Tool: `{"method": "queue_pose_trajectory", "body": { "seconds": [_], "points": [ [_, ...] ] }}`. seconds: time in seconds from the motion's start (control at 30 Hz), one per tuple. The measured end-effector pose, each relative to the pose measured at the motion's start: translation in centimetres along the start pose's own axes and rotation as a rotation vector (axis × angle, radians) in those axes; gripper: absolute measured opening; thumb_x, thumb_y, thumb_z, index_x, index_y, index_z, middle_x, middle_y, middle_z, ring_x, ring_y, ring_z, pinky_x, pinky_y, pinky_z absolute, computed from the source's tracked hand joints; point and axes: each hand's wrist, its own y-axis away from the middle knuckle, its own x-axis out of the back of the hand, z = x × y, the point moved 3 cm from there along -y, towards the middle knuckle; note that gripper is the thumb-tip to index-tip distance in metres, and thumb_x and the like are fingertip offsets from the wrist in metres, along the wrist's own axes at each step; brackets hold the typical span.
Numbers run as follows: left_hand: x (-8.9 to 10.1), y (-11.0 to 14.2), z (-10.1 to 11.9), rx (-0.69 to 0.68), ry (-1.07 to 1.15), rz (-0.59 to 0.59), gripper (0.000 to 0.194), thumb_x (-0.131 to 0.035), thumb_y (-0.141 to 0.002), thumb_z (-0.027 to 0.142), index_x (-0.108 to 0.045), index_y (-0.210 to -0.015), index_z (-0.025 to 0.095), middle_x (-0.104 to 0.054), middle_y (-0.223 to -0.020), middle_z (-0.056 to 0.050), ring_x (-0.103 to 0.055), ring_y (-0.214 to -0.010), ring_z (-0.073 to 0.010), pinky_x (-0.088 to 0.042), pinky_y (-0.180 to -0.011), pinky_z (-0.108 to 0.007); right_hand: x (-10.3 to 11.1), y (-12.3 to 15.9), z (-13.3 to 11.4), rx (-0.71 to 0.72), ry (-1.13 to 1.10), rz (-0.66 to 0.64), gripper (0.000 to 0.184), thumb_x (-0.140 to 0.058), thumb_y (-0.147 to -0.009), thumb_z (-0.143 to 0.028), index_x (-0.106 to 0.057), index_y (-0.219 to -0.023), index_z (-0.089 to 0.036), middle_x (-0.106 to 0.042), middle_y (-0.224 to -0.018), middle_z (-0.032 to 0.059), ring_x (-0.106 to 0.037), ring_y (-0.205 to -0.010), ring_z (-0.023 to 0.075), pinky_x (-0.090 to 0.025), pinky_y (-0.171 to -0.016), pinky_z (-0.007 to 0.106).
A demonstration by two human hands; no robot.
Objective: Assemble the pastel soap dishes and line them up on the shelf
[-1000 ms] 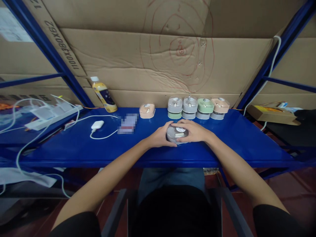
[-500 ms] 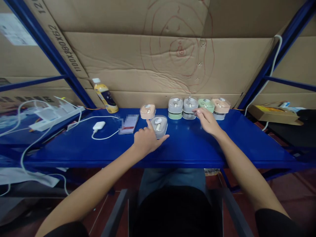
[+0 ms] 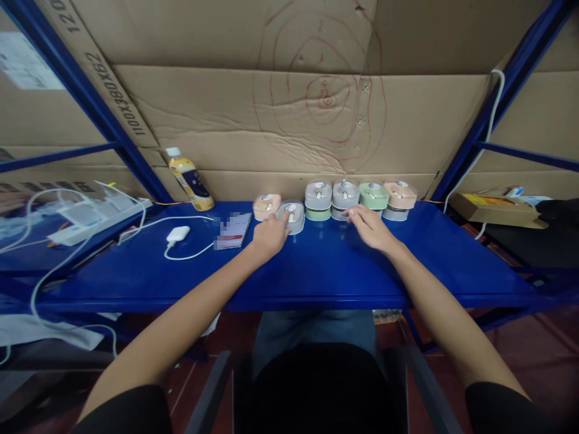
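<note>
Likely a workshop: blue metal bench (image 3: 335,274), cardboard wall (image 3: 203,99), power strip (image 3: 97,224).

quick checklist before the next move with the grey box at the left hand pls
1. Left hand at the grey box: ok, fingers at its left side.
2. Grey box clear of the peach box: cannot tell, they overlap in this view.
3. Four two-high box stacks in line: ok, side by side along the table's back.
4. Right hand clear of the stacks: cannot tell, its fingertips overlap the lower part of the second stack from the left.
5. Phone clear of the left hand: ok, apart, to its left.
6. Drink bottle capped: ok, white cap on.
</note>
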Motion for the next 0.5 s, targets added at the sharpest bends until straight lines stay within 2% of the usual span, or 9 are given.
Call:
{"method": "queue_pose_trajectory", "body": {
  "seconds": [0.13,0.27,0.37,0.43,0.5],
  "points": [
    [-0.7,-3.2,-0.3,-0.022,-0.001,0.097,0.066,-0.054,-0.108,0.03,-0.039,-0.171,0.017,-0.059,-0.151,-0.033,-0.056,-0.143,-0.051,-0.051,-0.109,-0.058,-0.4,0.0,0.1,0.02,-0.007,-0.044,0.077,-0.026,-0.109,-0.081,-0.077,-0.102,-0.023,-0.075,-0.098,0.0111,-0.072,-0.097,0.0303,-0.056,-0.096,0.048],
    [-1.0,-5.0,-0.8,-0.051,-0.021,0.2,0.084,-0.069,-0.1,0.036,-0.033,-0.169,0.003,-0.044,-0.164,-0.039,-0.045,-0.151,-0.0553,-0.037,-0.121,-0.063,-0.7,0.1,0.1,0.009,0.0,-0.079,0.073,-0.027,-0.11,-0.077,-0.075,-0.096,-0.024,-0.077,-0.096,0.0108,-0.072,-0.093,0.0298,-0.057,-0.092,0.047],
    [-1.4,-5.7,-1.7,-0.058,-0.037,0.193,0.099,-0.075,-0.095,0.053,-0.032,-0.169,0.002,-0.035,-0.172,-0.037,-0.032,-0.159,-0.0559,-0.028,-0.127,-0.063,-0.9,0.1,0.1,0.001,-0.004,-0.094,0.071,-0.029,-0.111,-0.076,-0.074,-0.093,-0.024,-0.078,-0.098,0.0107,-0.073,-0.09,0.0288,-0.057,-0.089,0.045],
    [-1.7,-5.7,-2.4,-0.068,-0.022,0.166,0.099,-0.071,-0.096,0.059,-0.032,-0.169,0.005,-0.036,-0.174,-0.034,-0.03,-0.161,-0.0553,-0.026,-0.128,-0.065,-1.0,0.1,0.1,-0.001,-0.005,-0.103,0.072,-0.029,-0.111,-0.077,-0.074,-0.093,-0.024,-0.078,-0.098,0.0107,-0.072,-0.089,0.0283,-0.057,-0.088,0.045],
    [-1.9,-5.2,-3.0,-0.073,-0.007,0.135,0.092,-0.065,-0.099,0.059,-0.034,-0.168,0.005,-0.039,-0.173,-0.033,-0.032,-0.16,-0.055,-0.027,-0.128,-0.067,-1.1,0.2,0.1,0.0,-0.004,-0.11,0.072,-0.028,-0.111,-0.077,-0.075,-0.094,-0.024,-0.079,-0.099,0.0108,-0.072,-0.089,0.0281,-0.057,-0.088,0.045]
  ]
}}
